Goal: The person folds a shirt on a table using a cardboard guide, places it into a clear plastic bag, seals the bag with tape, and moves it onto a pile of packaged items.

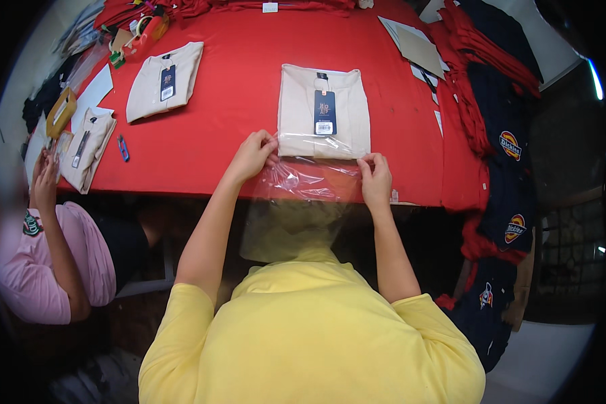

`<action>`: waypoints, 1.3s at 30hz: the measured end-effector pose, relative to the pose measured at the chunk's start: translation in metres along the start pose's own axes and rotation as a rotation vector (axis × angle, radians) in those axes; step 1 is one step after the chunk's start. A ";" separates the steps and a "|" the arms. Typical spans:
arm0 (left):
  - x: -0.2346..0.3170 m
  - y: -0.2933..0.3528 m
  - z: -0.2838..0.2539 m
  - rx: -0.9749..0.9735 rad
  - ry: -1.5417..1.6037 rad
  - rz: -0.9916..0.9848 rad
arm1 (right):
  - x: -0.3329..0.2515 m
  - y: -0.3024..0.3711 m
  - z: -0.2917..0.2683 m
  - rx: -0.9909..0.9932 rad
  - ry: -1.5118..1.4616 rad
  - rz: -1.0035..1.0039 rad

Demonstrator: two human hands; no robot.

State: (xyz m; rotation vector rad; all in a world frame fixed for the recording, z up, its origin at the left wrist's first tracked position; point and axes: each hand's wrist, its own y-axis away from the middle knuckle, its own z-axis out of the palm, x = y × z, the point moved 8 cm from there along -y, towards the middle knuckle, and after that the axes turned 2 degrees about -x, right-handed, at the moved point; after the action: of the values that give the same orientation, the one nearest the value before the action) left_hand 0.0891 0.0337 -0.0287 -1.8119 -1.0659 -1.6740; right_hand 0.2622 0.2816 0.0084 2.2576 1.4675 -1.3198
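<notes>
A folded cream shirt (296, 108) with a dark hang tag (324, 113) lies in front of me on the red-covered table. Its near end sits inside the mouth of a clear plastic bag (296, 178). The rest of the bag hangs over the table's front edge toward me. At the shirt's near left corner, my left hand (254, 156) pinches the bag's edge. On the opposite corner my right hand (376, 176) grips the bag's rim between thumb and fingers.
Another folded cream shirt (163, 81) lies to the left, with small blue thread snips (123, 148) nearer me. A co-worker in a pink shirt (81, 256) sits at left by a third folded shirt (91, 148). Stacked red and navy garments (495, 128) line the right side; cards (417, 50) lie far right.
</notes>
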 end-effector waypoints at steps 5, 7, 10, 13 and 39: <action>0.016 -0.037 -0.013 0.187 -0.192 0.229 | 0.019 -0.004 0.002 0.157 -0.095 0.075; 0.019 -0.049 -0.012 0.185 -0.151 0.240 | 0.041 -0.005 0.007 0.169 -0.321 0.145; 0.017 -0.052 -0.008 0.192 -0.068 0.226 | 0.066 -0.004 0.012 0.202 -0.536 0.197; 0.025 -0.045 -0.002 0.219 -0.078 0.252 | 0.079 -0.004 0.013 0.209 -0.712 0.286; 0.011 -0.102 -0.018 0.157 0.159 0.090 | 0.073 -0.135 0.035 -0.236 -0.367 0.293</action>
State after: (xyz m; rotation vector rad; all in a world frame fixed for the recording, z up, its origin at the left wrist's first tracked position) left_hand -0.0023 0.0836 -0.0330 -1.5770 -1.0028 -1.6035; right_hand 0.1446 0.3812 -0.0228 1.8709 1.0601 -1.3030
